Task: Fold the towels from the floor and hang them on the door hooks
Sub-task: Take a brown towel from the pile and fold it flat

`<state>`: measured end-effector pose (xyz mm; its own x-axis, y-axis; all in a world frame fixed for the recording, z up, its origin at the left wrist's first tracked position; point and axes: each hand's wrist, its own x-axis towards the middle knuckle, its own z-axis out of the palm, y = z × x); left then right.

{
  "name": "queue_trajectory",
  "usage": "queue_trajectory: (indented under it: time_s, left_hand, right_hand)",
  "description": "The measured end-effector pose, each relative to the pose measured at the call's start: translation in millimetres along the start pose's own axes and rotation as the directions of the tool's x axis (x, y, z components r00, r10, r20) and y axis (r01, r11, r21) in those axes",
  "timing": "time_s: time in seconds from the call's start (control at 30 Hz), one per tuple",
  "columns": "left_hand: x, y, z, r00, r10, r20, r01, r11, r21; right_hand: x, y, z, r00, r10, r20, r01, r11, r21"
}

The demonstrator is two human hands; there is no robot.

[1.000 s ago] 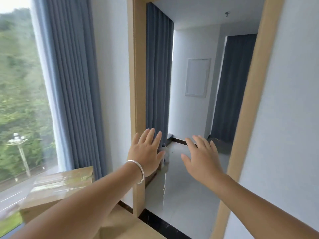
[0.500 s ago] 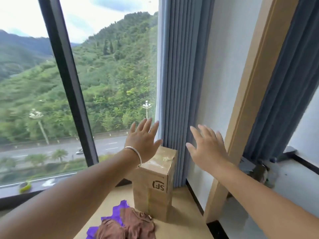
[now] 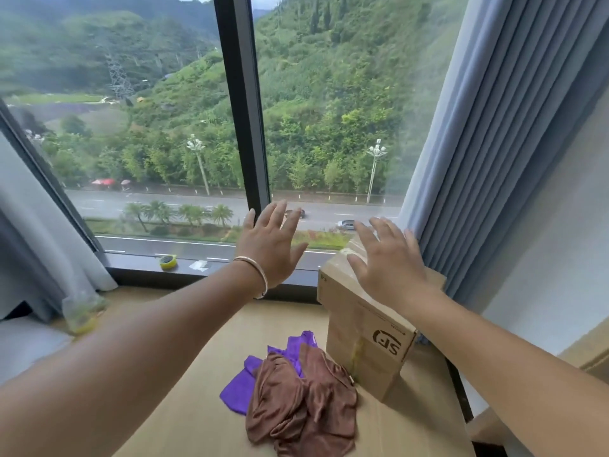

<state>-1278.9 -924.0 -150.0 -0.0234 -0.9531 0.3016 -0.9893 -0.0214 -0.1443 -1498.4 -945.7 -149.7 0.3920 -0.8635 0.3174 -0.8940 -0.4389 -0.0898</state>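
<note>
On wooden floor (image 3: 204, 390) by window (image 3: 329, 127), brown towel (image 3: 296, 400) lies; both hands' fingers spread, empty.

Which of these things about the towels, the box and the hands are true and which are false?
1. The brown towel lies crumpled on top of the purple towel. True.
2. The left hand holds the purple towel. False: it is raised with straight fingers and holds nothing.
3. A cardboard box stands right of the towels. True.
4. The right hand grips a roll of tape. False: its fingers are spread and empty; the yellow tape roll sits on the window sill.
5. Both towels are neatly folded. False: they lie in a rumpled heap.
</note>
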Motion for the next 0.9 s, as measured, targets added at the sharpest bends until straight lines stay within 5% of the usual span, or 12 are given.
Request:
queue_trajectory:
  time_s: [0.5,0.9]
  left_hand:
    - [-1,-92,211,0.950,-0.129,0.284,0.158,0.984,-0.080]
    - [-85,-38,467,0.810,-0.117,0.574,0.260,0.950,-0.172]
  right_hand:
    - [77,-54,197,0.959,-0.103,0.263,0.090,0.994,0.059]
    - [15,33,438,0.856,-0.014,0.516,0.042,0.998,-0.043]
